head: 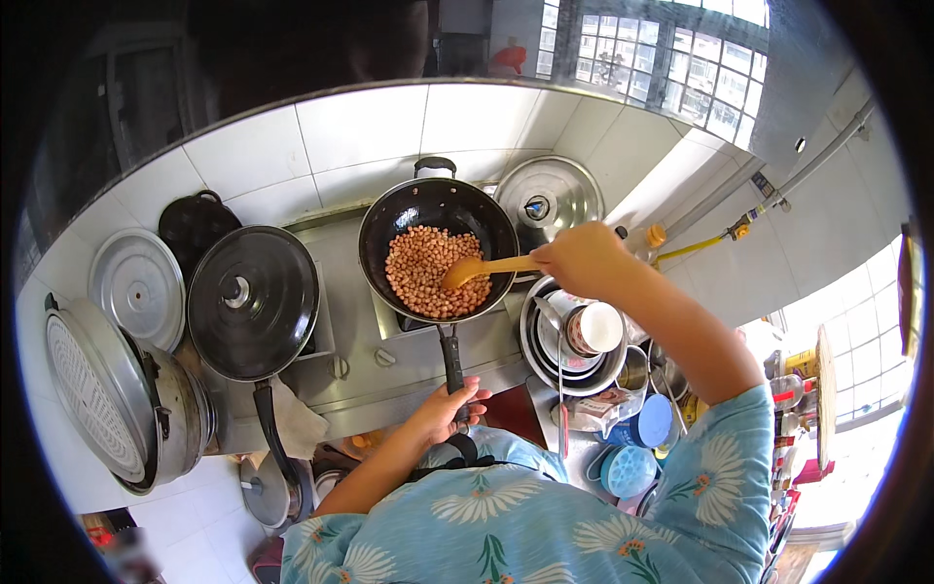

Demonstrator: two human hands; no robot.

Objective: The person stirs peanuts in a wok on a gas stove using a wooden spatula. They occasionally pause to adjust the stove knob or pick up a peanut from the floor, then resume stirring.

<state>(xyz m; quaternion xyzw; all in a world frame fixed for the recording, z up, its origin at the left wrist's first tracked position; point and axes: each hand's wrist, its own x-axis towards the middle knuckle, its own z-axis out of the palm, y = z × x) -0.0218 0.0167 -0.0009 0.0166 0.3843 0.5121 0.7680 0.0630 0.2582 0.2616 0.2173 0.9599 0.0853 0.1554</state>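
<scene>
A black wok (pixel 379 212) sits on the right burner of a stainless steel gas stove (pixel 343 292). Reddish-brown peanuts (pixel 430 252) cover its bottom. My right hand (pixel 584 255) grips a wooden spoon (pixel 467 271) by its handle, and the spoon's bowl rests among the peanuts at the right of the heap. Nearer my body, my left hand (pixel 445 412) is around the end of the wok's long black handle (pixel 452 365).
Left of the wok stands a lidded black frying pan (pixel 252 303), its handle jutting toward me. A steamer pot (pixel 102 394) is farther left. Stacked bowls (pixel 536 358) with a cup (pixel 600 327) stand close under my right forearm. A steel lid (pixel 573 182) leans behind. The range hood (pixel 328 51) overhangs the stove.
</scene>
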